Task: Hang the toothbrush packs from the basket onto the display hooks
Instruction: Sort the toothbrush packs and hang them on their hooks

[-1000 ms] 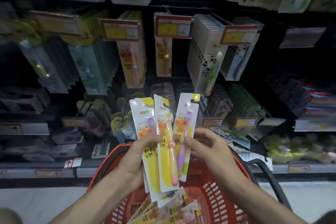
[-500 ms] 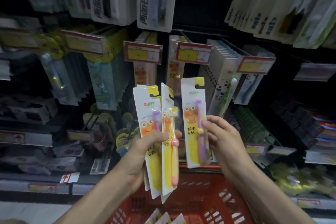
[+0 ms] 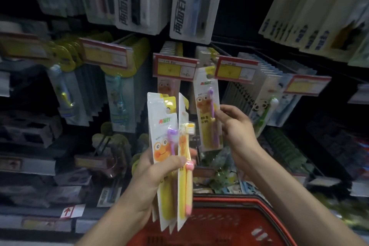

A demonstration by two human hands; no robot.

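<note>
Dim shelves (image 3: pixel 28 164), left hand (image 3: pixel 157 173) grips packs (image 3: pixel 162 126) (upright), right hand (image 3: pixel 237 132) pinches single pack (image 3: pixel 206 102)

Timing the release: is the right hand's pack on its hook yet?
Not yet, apparently: right hand pinches the purple-brush pack beside the price tag; its hang hole looks unthreaded.

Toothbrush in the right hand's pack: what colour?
The toothbrush is purple, in the pack held by the right hand; head view.

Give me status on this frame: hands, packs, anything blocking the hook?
Left hand grips fanned spare packs. Right hand pinches purple-brush pack, its top beside a price tag. Cannot tell if hung.
</note>
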